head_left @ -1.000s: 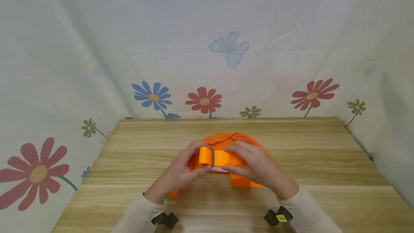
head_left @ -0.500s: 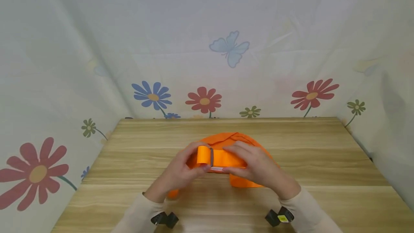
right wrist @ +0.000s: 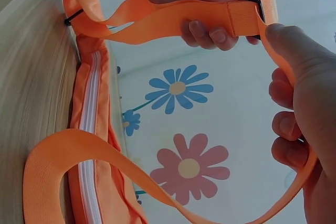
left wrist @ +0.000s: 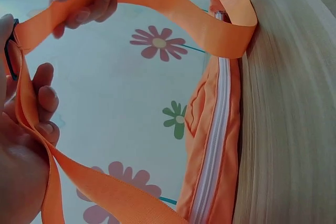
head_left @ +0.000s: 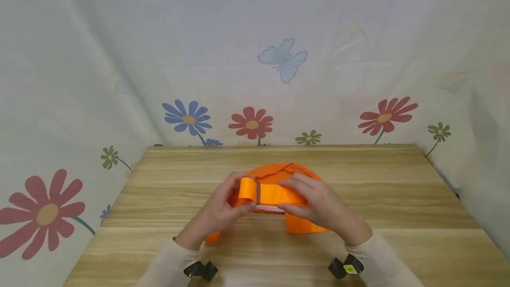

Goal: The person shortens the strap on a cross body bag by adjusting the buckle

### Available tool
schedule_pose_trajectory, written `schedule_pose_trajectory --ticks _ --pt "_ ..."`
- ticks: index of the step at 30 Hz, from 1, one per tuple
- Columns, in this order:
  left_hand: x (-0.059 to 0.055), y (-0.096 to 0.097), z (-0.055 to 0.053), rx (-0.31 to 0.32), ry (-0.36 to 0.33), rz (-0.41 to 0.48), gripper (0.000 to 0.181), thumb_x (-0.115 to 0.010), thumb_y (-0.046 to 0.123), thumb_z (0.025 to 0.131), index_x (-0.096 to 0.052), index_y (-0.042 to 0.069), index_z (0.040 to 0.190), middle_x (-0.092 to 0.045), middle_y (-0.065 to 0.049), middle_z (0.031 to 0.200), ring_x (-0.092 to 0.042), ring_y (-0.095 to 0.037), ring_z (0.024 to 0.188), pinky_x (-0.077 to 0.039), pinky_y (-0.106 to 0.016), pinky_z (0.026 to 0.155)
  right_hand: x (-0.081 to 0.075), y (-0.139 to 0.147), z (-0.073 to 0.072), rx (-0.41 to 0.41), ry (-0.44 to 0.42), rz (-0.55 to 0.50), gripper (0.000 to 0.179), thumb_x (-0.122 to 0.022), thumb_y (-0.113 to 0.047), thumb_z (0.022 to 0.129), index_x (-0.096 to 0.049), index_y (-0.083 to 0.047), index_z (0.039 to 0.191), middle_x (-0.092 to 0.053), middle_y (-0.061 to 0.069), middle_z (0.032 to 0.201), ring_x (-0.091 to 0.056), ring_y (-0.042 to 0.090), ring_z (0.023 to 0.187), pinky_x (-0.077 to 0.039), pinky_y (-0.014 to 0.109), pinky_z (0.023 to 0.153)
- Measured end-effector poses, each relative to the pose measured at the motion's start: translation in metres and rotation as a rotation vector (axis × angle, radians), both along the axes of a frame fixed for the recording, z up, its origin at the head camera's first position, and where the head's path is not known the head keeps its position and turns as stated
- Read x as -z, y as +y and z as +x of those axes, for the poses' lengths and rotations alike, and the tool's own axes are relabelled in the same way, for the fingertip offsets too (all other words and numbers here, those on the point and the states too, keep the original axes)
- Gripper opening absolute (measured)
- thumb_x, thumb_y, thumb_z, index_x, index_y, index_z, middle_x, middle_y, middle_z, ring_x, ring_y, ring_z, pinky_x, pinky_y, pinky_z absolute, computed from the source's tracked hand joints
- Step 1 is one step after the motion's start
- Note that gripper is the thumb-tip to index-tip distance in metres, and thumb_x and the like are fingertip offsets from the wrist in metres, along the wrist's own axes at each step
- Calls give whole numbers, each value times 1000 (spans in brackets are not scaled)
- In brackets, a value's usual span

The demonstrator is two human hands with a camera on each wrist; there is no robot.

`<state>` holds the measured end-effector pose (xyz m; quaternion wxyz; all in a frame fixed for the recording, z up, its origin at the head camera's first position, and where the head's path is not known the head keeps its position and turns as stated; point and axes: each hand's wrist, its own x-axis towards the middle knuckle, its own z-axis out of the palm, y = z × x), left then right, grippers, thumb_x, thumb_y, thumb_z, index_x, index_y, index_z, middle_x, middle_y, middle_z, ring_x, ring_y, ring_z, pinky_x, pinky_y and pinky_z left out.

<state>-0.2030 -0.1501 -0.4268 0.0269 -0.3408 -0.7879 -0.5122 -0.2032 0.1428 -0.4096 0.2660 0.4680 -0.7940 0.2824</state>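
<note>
An orange fabric bag with a white zipper lies on the table. Its wide orange strap is raised in front of it, looped through a dark slide buckle. My left hand grips the strap at the buckle, where the webbing doubles into a loop. To the right of the buckle, my right hand pinches the strap between thumb and fingers. Both wrist views show the webbing running from the hands down to the bag's ends. A second dark ring shows near one bag end.
The wood-grain table extends around the bag on all sides. Behind and beside it hangs a pale curtain printed with flowers and a butterfly. Slack strap hangs below the right hand.
The buckle and strap loop have shifted slightly left along with my left hand. My right hand has moved a little to the right, still holding the strap. The bag stays put.
</note>
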Motion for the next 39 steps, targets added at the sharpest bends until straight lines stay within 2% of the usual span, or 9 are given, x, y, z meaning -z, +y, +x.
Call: schedule_pose_trajectory --ticks 6,12,15,20,24,32,36,39 --pt "2 2 -1 -11 -9 1 54 -82 18 97 -54 3 141 -72 -9 126 -67 -15 111 -58 -24 103 0 -1 1 -8 -11 -21 47 -69 -49 103 -71 -9 129 -74 1 112 -67 12 93 -62 23 82" --pt "2 5 -2 51 -13 32 57 -82 30 96 -55 4 139 -72 -13 123 -69 -13 105 -62 -25 97 3 -5 1 -40 -10 -57 40 -75 -39 102 -71 -7 125 -71 1 108 -61 11 86 -55 16 74" --pt "2 5 -2 70 -2 47 59 -81 34 95 -56 3 138 -72 -14 122 -69 -13 104 -63 -26 96 4 -7 1 -35 -15 -66 38 -82 -33 98 -71 -7 124 -72 1 109 -62 12 87 -56 17 75" --pt "2 8 -2 77 17 51 59 -82 33 94 -56 3 138 -71 -14 123 -70 -14 105 -63 -26 97 5 -11 3 -12 -32 -63 42 -78 -40 100 -72 -7 124 -75 2 111 -67 14 91 -61 23 80" --pt "1 10 -2 75 16 43 58 -84 27 93 -57 2 139 -70 -12 125 -70 -16 108 -62 -27 99 4 -14 4 -13 -66 -58 45 -81 -40 96 -72 -8 126 -76 1 113 -70 15 96 -64 28 87" --pt "0 14 -1 64 40 16 59 -89 16 88 -60 2 138 -71 -12 128 -71 -18 108 -62 -28 100 7 -18 4 -50 -18 -100 47 -92 -25 87 -72 -7 126 -75 3 111 -69 13 90 -60 19 83" --pt "1 15 -2 35 82 -11 61 -90 23 85 -62 5 137 -72 -11 129 -71 -20 109 -61 -29 101 8 -19 3 -54 -15 -110 54 -96 -18 79 -72 -4 126 -75 5 110 -70 15 89 -61 19 82" --pt "0 15 -2 14 99 -28 63 -88 32 84 -63 6 137 -73 -10 130 -70 -20 111 -61 -28 102 10 -20 2 -51 -7 -117 53 -95 -20 80 -72 -3 125 -75 6 109 -70 16 88 -62 20 82"
